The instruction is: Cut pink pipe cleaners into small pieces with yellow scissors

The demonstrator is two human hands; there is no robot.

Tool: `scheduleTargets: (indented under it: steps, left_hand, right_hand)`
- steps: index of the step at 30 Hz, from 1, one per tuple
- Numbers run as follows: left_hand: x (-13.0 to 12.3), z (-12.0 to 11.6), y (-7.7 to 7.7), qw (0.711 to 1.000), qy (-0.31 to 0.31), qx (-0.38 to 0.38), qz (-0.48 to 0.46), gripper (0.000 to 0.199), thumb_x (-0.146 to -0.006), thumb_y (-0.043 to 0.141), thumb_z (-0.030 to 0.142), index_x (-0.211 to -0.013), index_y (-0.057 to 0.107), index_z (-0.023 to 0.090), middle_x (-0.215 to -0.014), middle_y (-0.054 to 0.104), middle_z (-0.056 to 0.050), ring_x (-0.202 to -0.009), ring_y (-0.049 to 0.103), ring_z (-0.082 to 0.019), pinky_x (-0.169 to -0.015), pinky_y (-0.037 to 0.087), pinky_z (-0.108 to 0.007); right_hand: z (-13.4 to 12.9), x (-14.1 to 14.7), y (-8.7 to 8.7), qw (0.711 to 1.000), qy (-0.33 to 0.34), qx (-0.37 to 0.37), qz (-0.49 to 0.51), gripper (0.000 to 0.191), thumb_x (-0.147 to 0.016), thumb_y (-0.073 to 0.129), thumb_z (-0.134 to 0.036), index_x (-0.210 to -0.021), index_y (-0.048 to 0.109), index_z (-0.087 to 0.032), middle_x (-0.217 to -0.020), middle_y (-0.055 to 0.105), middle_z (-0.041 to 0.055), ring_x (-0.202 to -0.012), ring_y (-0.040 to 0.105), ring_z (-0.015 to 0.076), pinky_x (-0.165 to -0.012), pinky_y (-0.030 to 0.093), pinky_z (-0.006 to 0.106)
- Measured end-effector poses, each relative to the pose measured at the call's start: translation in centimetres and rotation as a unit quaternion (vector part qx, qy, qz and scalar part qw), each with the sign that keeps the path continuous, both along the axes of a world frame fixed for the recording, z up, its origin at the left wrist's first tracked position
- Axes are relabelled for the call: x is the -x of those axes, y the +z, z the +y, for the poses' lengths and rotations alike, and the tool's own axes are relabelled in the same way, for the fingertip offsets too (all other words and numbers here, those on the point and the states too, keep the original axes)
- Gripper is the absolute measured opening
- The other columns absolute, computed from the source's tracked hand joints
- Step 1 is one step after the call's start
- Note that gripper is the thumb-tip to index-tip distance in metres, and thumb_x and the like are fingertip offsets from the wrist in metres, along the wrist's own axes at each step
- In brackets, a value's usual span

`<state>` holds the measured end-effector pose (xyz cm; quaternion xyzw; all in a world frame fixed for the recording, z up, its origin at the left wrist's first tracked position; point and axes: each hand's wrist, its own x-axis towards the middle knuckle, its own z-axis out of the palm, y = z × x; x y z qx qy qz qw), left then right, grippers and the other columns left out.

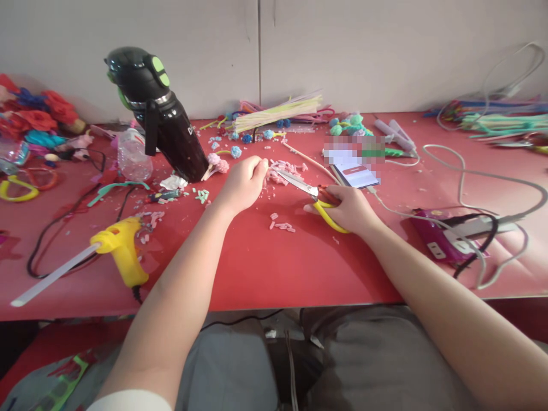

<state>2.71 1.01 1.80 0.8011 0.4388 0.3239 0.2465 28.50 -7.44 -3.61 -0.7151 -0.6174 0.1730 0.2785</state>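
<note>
My right hand [349,208] is wrapped round the yellow and orange handles of a pair of scissors [295,181], whose blades point left toward my other hand. With fingers pinched together, my left hand [246,182] is just left of the blade tips; what it pinches, if anything, is too small to make out. Beneath and behind the blades lies a heap of short pink cut pieces [291,168]. A few more pink pieces [282,226] are scattered nearer to me on the red table [265,268].
A black bottle [180,137] and a yellow glue gun [122,251] stand left. Pipe cleaners [278,114] and fluffy balls [351,123] lie at the back. A phone [353,168], cables and a purple power strip [445,237] occupy the right.
</note>
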Motion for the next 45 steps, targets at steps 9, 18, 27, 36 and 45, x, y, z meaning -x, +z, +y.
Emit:
scheduleTargets:
  steps: [9,18,27,36,45]
  left_hand:
    - [-0.06,0.0,-0.13,1.0,0.005,-0.003,-0.01,0.041,-0.114,0.044,0.027,-0.074,0.049,0.024,-0.07,0.063,-0.002,-0.068,0.058,-0.019,-0.072,0.046,-0.035]
    - [0.48,0.67,-0.4,0.999,0.011,-0.031,-0.007,0.044,-0.115,0.048,0.034,-0.072,0.044,0.025,-0.07,0.062,-0.002,-0.068,0.058,-0.018,-0.07,0.043,-0.035]
    - [0.58,0.69,-0.39,1.0,0.003,-0.024,-0.016,0.043,-0.114,0.049,0.039,-0.073,0.047,0.025,-0.073,0.066,-0.003,-0.071,0.061,-0.019,-0.073,0.047,-0.035]
    - [0.55,0.63,-0.28,1.0,-0.006,-0.02,-0.018,0.036,-0.112,0.051,0.029,-0.076,0.051,0.024,-0.077,0.069,-0.003,-0.073,0.061,-0.018,-0.074,0.046,-0.035]
    - [0.64,0.75,-0.42,0.999,-0.002,-0.029,-0.015,0.036,-0.112,0.054,0.03,-0.076,0.052,0.024,-0.076,0.068,-0.002,-0.072,0.061,-0.018,-0.075,0.047,-0.034]
  right_hand:
    - [0.16,0.03,-0.28,1.0,-0.009,-0.008,-0.004,0.079,-0.064,0.079,-0.092,-0.066,0.037,-0.025,-0.066,0.037,-0.0023,-0.069,0.031,0.0155,-0.061,0.026,0.034]
    - [0.05,0.18,-0.13,1.0,-0.013,-0.013,0.02,0.08,-0.061,0.079,-0.093,-0.069,0.036,-0.026,-0.069,0.039,-0.0031,-0.07,0.032,0.0152,-0.064,0.028,0.033]
    - [0.1,0.24,-0.35,0.999,-0.015,-0.026,0.029,0.082,-0.058,0.08,-0.095,-0.069,0.037,-0.026,-0.069,0.04,-0.0031,-0.07,0.032,0.015,-0.063,0.029,0.033]
    - [0.07,0.31,-0.13,0.999,-0.015,-0.027,0.022,0.086,-0.058,0.077,-0.098,-0.067,0.031,-0.026,-0.067,0.034,-0.0033,-0.07,0.028,0.015,-0.063,0.025,0.034]
    - [0.06,0.3,0.02,1.0,-0.011,-0.015,0.006,0.083,-0.062,0.078,-0.095,-0.067,0.033,-0.026,-0.067,0.036,-0.0026,-0.07,0.03,0.0153,-0.063,0.026,0.034]
